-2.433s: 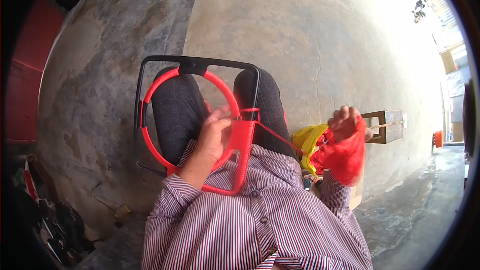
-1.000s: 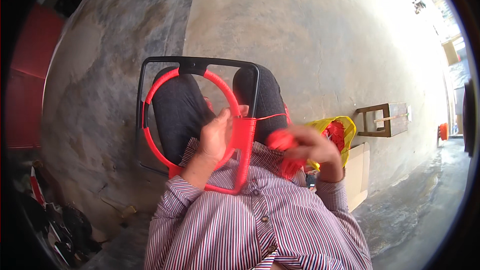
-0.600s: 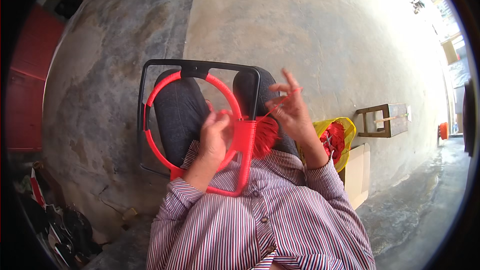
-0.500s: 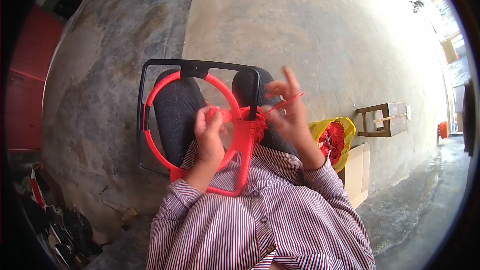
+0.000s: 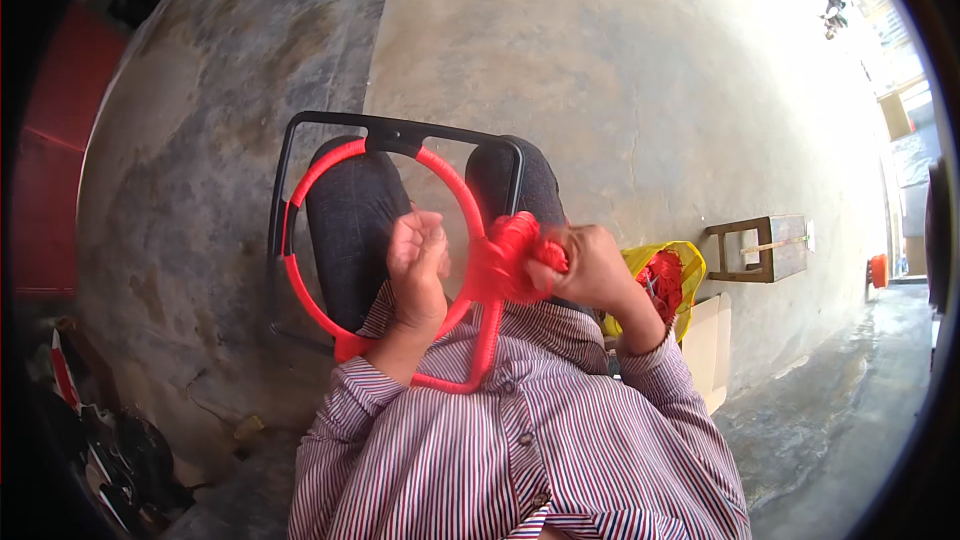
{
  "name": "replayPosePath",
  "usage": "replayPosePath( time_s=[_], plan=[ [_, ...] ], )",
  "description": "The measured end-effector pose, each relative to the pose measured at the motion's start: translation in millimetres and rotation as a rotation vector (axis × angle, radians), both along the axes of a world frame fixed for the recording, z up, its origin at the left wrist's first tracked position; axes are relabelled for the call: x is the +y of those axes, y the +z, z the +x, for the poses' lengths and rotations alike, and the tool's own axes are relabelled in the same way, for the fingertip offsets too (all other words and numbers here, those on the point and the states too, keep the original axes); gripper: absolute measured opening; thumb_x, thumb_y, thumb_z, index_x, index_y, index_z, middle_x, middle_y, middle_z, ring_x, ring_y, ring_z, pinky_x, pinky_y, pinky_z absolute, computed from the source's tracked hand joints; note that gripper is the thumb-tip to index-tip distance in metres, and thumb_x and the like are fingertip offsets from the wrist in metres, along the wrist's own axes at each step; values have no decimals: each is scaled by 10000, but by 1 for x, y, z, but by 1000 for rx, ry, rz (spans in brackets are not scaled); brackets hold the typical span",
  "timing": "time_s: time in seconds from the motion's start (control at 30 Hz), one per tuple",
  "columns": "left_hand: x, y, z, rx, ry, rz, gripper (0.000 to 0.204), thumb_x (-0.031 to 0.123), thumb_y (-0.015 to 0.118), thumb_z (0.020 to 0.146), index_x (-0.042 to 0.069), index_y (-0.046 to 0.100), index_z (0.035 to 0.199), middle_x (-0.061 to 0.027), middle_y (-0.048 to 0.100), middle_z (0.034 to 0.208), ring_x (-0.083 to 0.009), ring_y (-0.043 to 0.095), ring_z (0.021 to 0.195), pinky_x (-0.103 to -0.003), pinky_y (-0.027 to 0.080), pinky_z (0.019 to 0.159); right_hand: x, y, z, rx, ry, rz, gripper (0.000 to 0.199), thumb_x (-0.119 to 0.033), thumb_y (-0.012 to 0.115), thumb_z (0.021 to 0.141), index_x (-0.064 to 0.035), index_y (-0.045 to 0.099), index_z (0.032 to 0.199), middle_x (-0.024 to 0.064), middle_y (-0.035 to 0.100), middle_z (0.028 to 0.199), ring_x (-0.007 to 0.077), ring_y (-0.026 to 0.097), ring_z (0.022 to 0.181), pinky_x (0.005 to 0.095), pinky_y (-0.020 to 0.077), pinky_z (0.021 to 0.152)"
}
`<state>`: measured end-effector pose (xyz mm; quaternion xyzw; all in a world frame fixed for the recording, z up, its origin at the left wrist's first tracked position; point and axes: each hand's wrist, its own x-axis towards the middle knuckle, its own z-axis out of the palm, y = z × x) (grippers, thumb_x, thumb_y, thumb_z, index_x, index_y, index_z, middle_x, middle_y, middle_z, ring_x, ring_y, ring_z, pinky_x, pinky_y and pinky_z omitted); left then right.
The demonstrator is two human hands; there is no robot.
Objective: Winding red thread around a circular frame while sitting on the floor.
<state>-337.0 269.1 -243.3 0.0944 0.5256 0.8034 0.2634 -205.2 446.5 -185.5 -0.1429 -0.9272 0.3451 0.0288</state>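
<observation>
Across my lap and knees rests a black frame (image 5: 450, 131) with a round inner ring (image 5: 450, 177). Red cord wraps most of the ring and part of the frame's near right side. My right hand (image 5: 592, 265) is closed on a bundle of red cord (image 5: 515, 245), just right of the ring. That bundle is smeared by motion, and it hides the frame's right bar where the wrapping ends. Inside the ring, my left hand (image 5: 417, 255) is raised with its fingers loosely bent, and nothing shows in it.
Right of my knee stands a yellow bag (image 5: 692, 285) filled with red cord, with a cardboard piece (image 5: 709, 345) beside it. A small wooden stool (image 5: 785, 248) lies on its side farther right. Dark clutter (image 5: 140, 460) lies at the lower left, below red panels (image 5: 58, 170).
The red bundle has gone from my left hand inside the ring to my right hand outside it. My right fingers, spread before near a cord strand, have closed. The frame has barely moved.
</observation>
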Motion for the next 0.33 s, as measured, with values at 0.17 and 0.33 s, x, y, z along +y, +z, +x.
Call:
replayPosePath(
  time_s=[0.17,0.33],
  plan=[
    [7,10,1,-173,-16,-83,245,11,482,879,22,514,1122,23,457,722,-29,369,517,-179,313,444,59,-26,49,250,-364,-930,233,-249,604,797,-29,561,733,99,640,762,239,650,669,420,538,665],
    [7,-3,-2,-128,-176,-156,469,-26,514,810,-26,466,1276,46,494,806,-23,440,695,-155,364,649,85,-40,43,1044,-507,-1783,288,-345,584,894,-72,576,802,163,639,921,252,654,771,538,516,814]
  ],
)
